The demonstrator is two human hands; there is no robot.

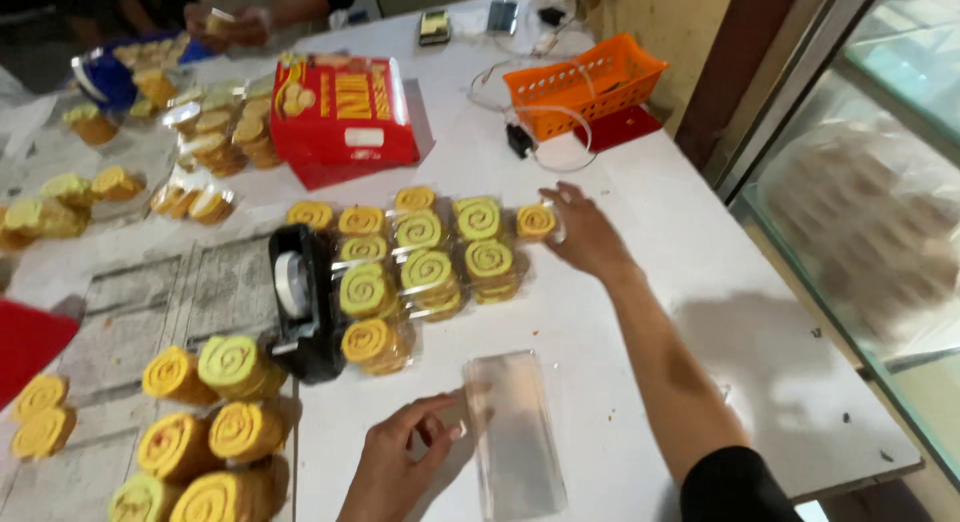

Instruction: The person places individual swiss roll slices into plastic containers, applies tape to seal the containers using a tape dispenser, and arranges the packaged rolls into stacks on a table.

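A: While the left hand pinched the near corner of the clear plastic sleeve, thumb and fingers closed on its edge, the sleeve lay flat on the white table, long and glossy, just in front of the tape dispenser.

B: And the right hand?

A: Stretched out, fingers spread and loose, fingertips on a wrapped yellow swirl cookie at the end of the back row. It wasn't gripping, only touching.

B: What about those rows?

A: Packed swirl cookies, round spirals in green and yellow, each stack under shiny film. The dispenser was black and chunky, with a white roll in it.

B: To the left?

A: Unwrapped roll cookies, matte and crumbly-looking, piled on grey paper; the lowest ones were cut off by the frame.

B: Farther back?

A: A red carton, an orange slotted basket with a clear hose looped beside it, and another person's hands at the far edge, holding something too small to make out. The glass case on the right showed only a blur.
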